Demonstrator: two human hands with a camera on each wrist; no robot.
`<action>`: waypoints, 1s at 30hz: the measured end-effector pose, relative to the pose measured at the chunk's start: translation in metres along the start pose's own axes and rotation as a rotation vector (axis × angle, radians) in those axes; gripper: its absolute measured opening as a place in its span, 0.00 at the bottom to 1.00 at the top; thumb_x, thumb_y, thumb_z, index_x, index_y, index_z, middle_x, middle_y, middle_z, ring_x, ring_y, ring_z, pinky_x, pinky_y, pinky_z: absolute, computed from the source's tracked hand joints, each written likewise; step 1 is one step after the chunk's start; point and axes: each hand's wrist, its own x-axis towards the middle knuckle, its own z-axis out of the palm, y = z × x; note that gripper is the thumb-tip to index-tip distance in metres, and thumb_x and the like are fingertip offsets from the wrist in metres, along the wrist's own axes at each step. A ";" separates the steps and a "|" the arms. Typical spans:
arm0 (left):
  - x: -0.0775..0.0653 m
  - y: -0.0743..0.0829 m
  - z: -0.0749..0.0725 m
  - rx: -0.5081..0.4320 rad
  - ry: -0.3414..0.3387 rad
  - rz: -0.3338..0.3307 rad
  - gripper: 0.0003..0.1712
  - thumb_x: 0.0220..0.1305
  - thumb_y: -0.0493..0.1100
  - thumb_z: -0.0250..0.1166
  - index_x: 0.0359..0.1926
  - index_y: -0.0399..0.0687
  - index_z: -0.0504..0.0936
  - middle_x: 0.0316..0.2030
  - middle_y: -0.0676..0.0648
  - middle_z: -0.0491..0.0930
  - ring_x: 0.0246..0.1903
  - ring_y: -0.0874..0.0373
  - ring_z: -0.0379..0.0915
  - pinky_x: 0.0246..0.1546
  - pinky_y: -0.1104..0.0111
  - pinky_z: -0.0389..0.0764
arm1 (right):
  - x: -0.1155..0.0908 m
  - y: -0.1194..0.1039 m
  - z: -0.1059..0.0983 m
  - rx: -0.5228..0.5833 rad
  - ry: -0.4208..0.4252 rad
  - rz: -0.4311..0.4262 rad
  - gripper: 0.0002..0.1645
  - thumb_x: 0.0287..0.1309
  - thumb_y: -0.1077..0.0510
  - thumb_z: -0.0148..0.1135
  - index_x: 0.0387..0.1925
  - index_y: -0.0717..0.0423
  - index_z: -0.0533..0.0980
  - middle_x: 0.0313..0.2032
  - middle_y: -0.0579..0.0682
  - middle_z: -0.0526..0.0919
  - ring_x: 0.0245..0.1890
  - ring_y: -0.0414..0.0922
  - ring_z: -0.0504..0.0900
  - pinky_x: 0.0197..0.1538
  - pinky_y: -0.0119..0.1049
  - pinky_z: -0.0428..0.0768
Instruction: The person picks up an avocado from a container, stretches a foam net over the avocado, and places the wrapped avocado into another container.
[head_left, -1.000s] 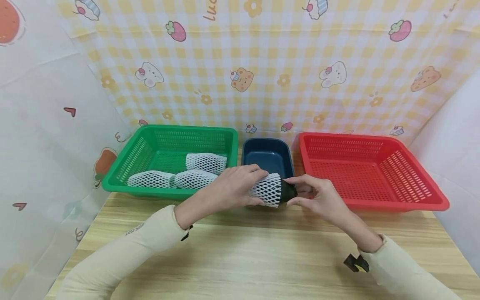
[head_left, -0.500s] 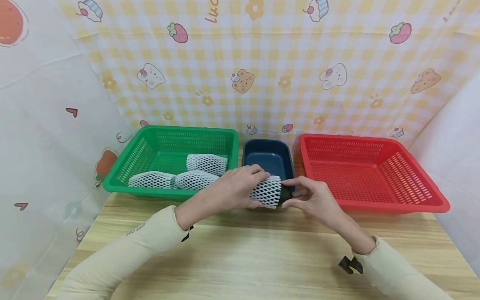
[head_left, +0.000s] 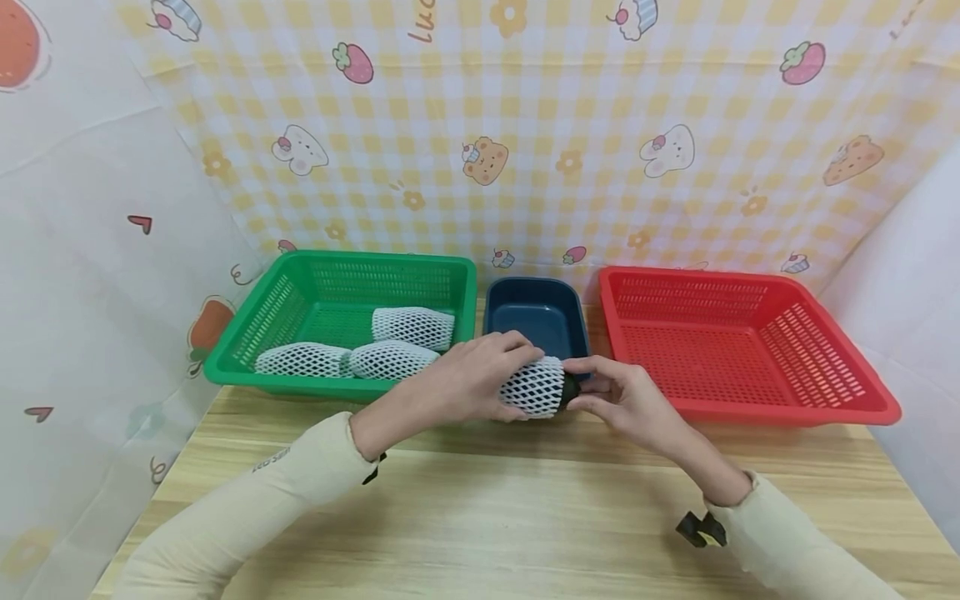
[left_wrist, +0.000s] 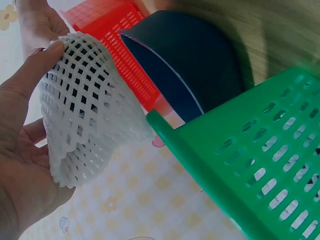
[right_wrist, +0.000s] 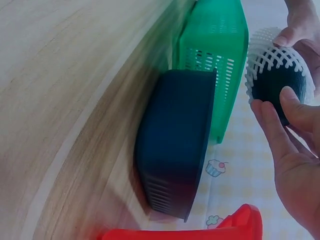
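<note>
A white foam net sleeve (head_left: 534, 388) is gripped between the thumb and fingers of my left hand (head_left: 474, 379), close in front of the navy tray. Out of its right end shows the dark green, rounded tip of what looks like an avocado (head_left: 572, 390). My right hand (head_left: 628, 398) pinches that tip with thumb and fingers. In the right wrist view the net's scalloped edge rings the avocado (right_wrist: 275, 87), whose far part lies inside the mesh. The left wrist view shows the sleeve's other end (left_wrist: 75, 165) loose and open.
At the left stands a green basket (head_left: 217, 354) holding several white foam net pieces (head_left: 414, 327). A small navy tray (head_left: 534, 321) sits in the middle, and a red basket (head_left: 750, 350) stands at the right. All are on a wooden table (head_left: 480, 517) before a patterned cloth.
The right hand has shifted slightly left, and less of the dark avocado tip shows beyond the sleeve. The left hand stays almost in place.
</note>
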 end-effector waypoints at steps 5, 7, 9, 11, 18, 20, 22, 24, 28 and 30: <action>0.000 -0.001 0.001 -0.008 0.012 0.016 0.44 0.54 0.58 0.79 0.68 0.46 0.75 0.59 0.47 0.74 0.54 0.54 0.72 0.54 0.62 0.77 | -0.001 0.003 0.003 0.051 0.012 -0.026 0.32 0.48 0.80 0.70 0.58 0.66 0.76 0.54 0.61 0.80 0.40 0.50 0.87 0.43 0.38 0.84; 0.000 -0.001 0.002 -0.006 0.022 0.025 0.44 0.54 0.57 0.79 0.68 0.46 0.74 0.59 0.47 0.74 0.55 0.53 0.72 0.54 0.62 0.77 | -0.001 0.004 0.005 0.071 0.029 -0.026 0.33 0.47 0.82 0.70 0.57 0.66 0.76 0.55 0.62 0.79 0.41 0.50 0.87 0.43 0.39 0.84; 0.001 -0.001 0.002 -0.005 0.032 0.031 0.44 0.54 0.57 0.79 0.68 0.46 0.75 0.59 0.47 0.74 0.55 0.53 0.72 0.54 0.62 0.77 | -0.001 0.005 0.008 0.085 0.045 -0.020 0.33 0.47 0.83 0.69 0.56 0.66 0.76 0.55 0.61 0.79 0.42 0.50 0.87 0.43 0.39 0.84; 0.001 -0.001 0.002 -0.007 0.037 0.037 0.44 0.54 0.57 0.79 0.67 0.45 0.75 0.59 0.47 0.74 0.54 0.53 0.72 0.53 0.62 0.77 | -0.001 0.005 0.010 0.093 0.061 -0.017 0.32 0.46 0.83 0.70 0.55 0.66 0.76 0.55 0.62 0.78 0.42 0.49 0.87 0.43 0.38 0.84; 0.003 -0.003 0.005 -0.025 0.064 0.051 0.42 0.54 0.55 0.80 0.67 0.45 0.76 0.59 0.48 0.74 0.54 0.53 0.71 0.52 0.63 0.78 | -0.002 0.007 0.017 0.146 0.113 -0.025 0.29 0.47 0.83 0.69 0.52 0.70 0.75 0.54 0.66 0.77 0.41 0.50 0.88 0.43 0.38 0.84; 0.003 -0.003 0.005 -0.024 0.070 0.052 0.42 0.54 0.55 0.80 0.66 0.45 0.76 0.59 0.48 0.74 0.54 0.54 0.71 0.51 0.64 0.78 | -0.001 0.007 0.018 0.157 0.129 -0.016 0.28 0.47 0.83 0.69 0.52 0.70 0.76 0.53 0.66 0.77 0.41 0.50 0.88 0.43 0.38 0.84; 0.004 -0.004 0.005 -0.023 0.072 0.053 0.42 0.54 0.55 0.80 0.66 0.45 0.76 0.59 0.48 0.74 0.54 0.54 0.71 0.51 0.64 0.78 | -0.001 0.007 0.020 0.166 0.143 -0.004 0.28 0.47 0.82 0.70 0.52 0.69 0.76 0.53 0.66 0.78 0.40 0.50 0.88 0.43 0.39 0.83; 0.004 -0.005 0.006 -0.029 0.071 0.052 0.41 0.54 0.54 0.80 0.66 0.45 0.76 0.59 0.48 0.75 0.54 0.53 0.71 0.51 0.64 0.78 | 0.000 0.007 0.021 0.170 0.154 0.011 0.27 0.47 0.82 0.70 0.51 0.69 0.77 0.52 0.65 0.79 0.40 0.50 0.88 0.44 0.39 0.83; 0.004 -0.006 0.005 -0.031 0.070 0.049 0.40 0.55 0.54 0.79 0.66 0.44 0.76 0.58 0.47 0.75 0.54 0.52 0.71 0.51 0.62 0.78 | 0.000 0.006 0.021 0.174 0.156 0.029 0.28 0.49 0.81 0.70 0.53 0.69 0.77 0.52 0.64 0.80 0.41 0.50 0.88 0.45 0.39 0.83; 0.004 -0.007 0.005 -0.023 0.072 0.045 0.40 0.56 0.54 0.78 0.66 0.45 0.76 0.58 0.47 0.75 0.54 0.52 0.72 0.51 0.62 0.78 | 0.000 0.006 0.021 0.164 0.148 0.035 0.28 0.50 0.80 0.70 0.55 0.69 0.77 0.52 0.63 0.81 0.42 0.50 0.88 0.46 0.39 0.83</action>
